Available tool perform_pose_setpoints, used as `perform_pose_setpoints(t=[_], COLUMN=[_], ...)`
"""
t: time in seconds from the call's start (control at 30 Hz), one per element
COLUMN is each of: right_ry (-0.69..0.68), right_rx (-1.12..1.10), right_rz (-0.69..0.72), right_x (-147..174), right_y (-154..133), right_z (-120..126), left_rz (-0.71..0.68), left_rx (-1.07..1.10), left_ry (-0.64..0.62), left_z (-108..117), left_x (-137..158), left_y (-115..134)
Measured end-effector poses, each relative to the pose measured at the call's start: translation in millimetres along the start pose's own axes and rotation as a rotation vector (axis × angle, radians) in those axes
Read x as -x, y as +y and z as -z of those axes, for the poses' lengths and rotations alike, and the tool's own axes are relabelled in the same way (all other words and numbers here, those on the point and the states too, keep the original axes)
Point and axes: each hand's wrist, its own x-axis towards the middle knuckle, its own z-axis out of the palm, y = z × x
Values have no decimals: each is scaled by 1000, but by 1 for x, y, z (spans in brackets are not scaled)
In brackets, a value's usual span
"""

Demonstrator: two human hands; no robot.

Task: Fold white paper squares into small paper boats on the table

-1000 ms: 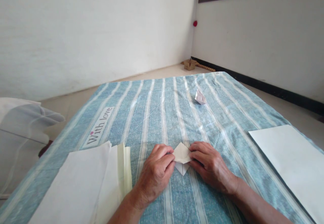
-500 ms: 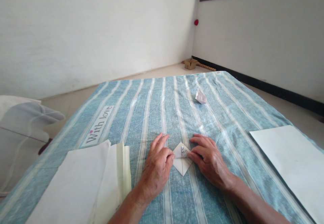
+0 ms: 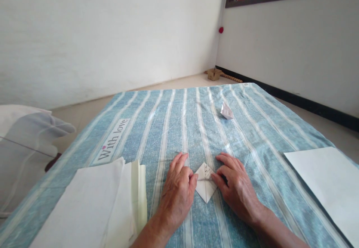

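Observation:
A small folded paper (image 3: 206,190), diamond-shaped with a crease down its middle and some print near the top, lies on the striped cloth between my hands. My left hand (image 3: 181,184) pinches its left corner between thumb and forefinger. On the opposite corner, the thumb and forefinger of my right hand (image 3: 234,182) are closed. The other fingers of both hands rest forward on the cloth. Farther off, toward the back right, stands a small folded paper boat (image 3: 226,111).
A blue and white striped cloth (image 3: 157,128) covers the table. Stacked paper sheets (image 3: 81,199) lie at the left front, and a white sheet (image 3: 322,180) is at the right. Left of the table is a pale draped cloth (image 3: 25,147). A small cardboard box (image 3: 214,74) sits on the floor behind.
The whole view has shifted slightly, so everything appears a little lower and to the right. Both hands keep hold of the folded paper's side corners.

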Motion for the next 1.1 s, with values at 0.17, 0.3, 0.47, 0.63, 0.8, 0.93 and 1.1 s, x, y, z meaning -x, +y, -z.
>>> perform_pose_setpoints(t=[0.17,0.3,0.47,0.63,0.8,0.93,1.1], right_ry=[10,19,7,4,1,-4,-3], right_rx=[10,35,96,121,140,152,159], right_rz=[-9,-7,-26,-23,-29,-29,-34], right_x=[2,2,1,1,1,1,0], right_y=[1,1,-1,-2,-2,-1,-1], right_z=[-3,-3,-2,-2,-2,-3,-3], left_rz=[-3,-4,19,-12,-27,-23,-33], left_rx=[-29,-68,-142,-188,-204,-202,-204], left_ry=[19,22,2,3,5,11,38], left_z=[-1,-2,-1,-1,-1,-1,6], left_x=[0,1,1,1,1,-1,-4], left_y=[0,0,2,2,3,2,6])
